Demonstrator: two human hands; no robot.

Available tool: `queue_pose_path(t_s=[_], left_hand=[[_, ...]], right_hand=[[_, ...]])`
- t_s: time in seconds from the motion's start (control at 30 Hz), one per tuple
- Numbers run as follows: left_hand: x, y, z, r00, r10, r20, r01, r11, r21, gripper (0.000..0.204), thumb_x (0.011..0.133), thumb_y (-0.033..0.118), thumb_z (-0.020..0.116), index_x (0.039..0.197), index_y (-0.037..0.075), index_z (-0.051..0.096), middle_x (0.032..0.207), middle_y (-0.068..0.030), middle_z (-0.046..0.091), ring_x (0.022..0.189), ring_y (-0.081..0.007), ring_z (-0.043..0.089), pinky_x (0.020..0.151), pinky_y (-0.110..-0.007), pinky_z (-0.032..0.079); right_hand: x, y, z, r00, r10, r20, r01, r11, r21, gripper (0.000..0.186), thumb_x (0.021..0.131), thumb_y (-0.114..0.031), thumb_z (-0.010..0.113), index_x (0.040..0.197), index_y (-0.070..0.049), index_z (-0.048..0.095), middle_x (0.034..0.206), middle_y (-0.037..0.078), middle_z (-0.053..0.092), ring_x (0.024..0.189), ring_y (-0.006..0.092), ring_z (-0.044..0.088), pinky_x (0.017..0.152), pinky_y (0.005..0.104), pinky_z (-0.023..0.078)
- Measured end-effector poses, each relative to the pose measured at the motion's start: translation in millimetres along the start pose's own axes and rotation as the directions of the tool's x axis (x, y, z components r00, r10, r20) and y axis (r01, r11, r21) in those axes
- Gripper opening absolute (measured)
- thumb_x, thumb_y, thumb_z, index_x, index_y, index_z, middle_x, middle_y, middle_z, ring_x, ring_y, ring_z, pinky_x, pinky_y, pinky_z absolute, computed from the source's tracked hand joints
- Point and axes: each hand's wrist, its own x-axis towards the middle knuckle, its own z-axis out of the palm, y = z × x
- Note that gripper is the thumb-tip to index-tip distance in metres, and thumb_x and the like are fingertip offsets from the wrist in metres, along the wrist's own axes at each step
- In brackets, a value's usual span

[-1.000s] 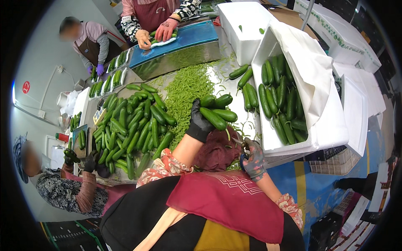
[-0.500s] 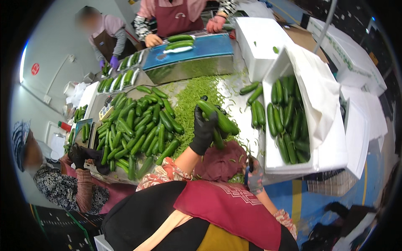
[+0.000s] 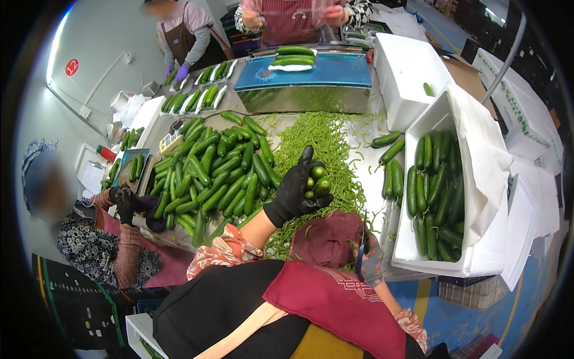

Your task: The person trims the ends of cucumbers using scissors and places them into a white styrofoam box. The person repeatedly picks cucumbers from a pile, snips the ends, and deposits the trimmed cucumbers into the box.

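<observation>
My left hand point(image 3: 293, 191), in a black glove, grips several cucumbers point(image 3: 320, 185) end-on above a bed of small green trimmings point(image 3: 308, 137), its index finger raised. My right hand point(image 3: 369, 260), in a grey patterned glove, is closed on dark-handled scissors point(image 3: 361, 250) pointing upward beside a crumpled maroon cloth point(image 3: 317, 236). Left of my left hand lies a large heap of cucumbers point(image 3: 215, 167); a few loose ones point(image 3: 388, 179) lie at the right beside a white foam box point(image 3: 487, 245) full of cucumbers and lined with white sheeting.
A co-worker point(image 3: 45, 185) works at the left with black-gloved hands. Two others point(image 3: 281, 21) point(image 3: 191, 42) stand across the steel table. A blue-topped platform point(image 3: 341, 72) holds cucumbers on a white tray, with more trays point(image 3: 185, 102) beside it and another foam box point(image 3: 403, 66) at right.
My left hand has turned, bringing the cucumbers from lengthwise to end-on. The person across has lifted both hands from the platform, leaving cucumbers there. The view has shifted, so the table sits farther right.
</observation>
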Motion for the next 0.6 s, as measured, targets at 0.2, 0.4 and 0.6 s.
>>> queue_pose_path(t_s=[0.2, 0.4, 0.6], left_hand=[[-32, 5, 21, 0.958, -0.252, 0.137, 0.268, 0.956, -0.121, 0.094, 0.062, 0.025, 0.077, 0.133, 0.001, 0.021, 0.104, -0.0141, 0.051, 0.104, -0.0309, 0.05, 0.094, -0.039, 0.037], [-73, 10, 63, 0.942, -0.322, 0.1, 0.337, 0.899, -0.28, 0.088, 0.063, 0.018, 0.073, 0.132, 0.0, 0.022, 0.098, -0.0067, 0.052, 0.086, -0.0197, 0.053, 0.101, -0.039, 0.029], [-65, 19, 74, 0.96, -0.272, 0.071, 0.281, 0.922, -0.267, 0.049, 0.06, 0.017, 0.071, 0.102, 0.004, 0.05, 0.089, -0.01, 0.053, 0.08, -0.0301, 0.053, 0.102, -0.048, 0.029]], right_hand=[[28, -9, 26, 0.874, 0.11, 0.473, -0.399, 0.718, 0.57, 0.053, 0.088, -0.039, 0.046, 0.125, -0.004, 0.035, 0.076, 0.011, 0.05, 0.051, 0.0142, 0.047, 0.04, 0.022, 0.042], [27, -16, 29, 0.97, 0.123, 0.211, -0.205, 0.88, 0.429, 0.041, 0.089, -0.035, 0.043, 0.111, -0.001, 0.036, 0.068, 0.011, 0.045, 0.045, 0.0104, 0.042, 0.037, 0.0174, 0.037], [29, -11, 25, 0.948, 0.234, 0.214, -0.313, 0.805, 0.504, 0.051, 0.083, -0.044, 0.053, 0.088, 0.005, 0.039, 0.062, 0.009, 0.044, 0.039, 0.0106, 0.041, 0.035, 0.0182, 0.038]])
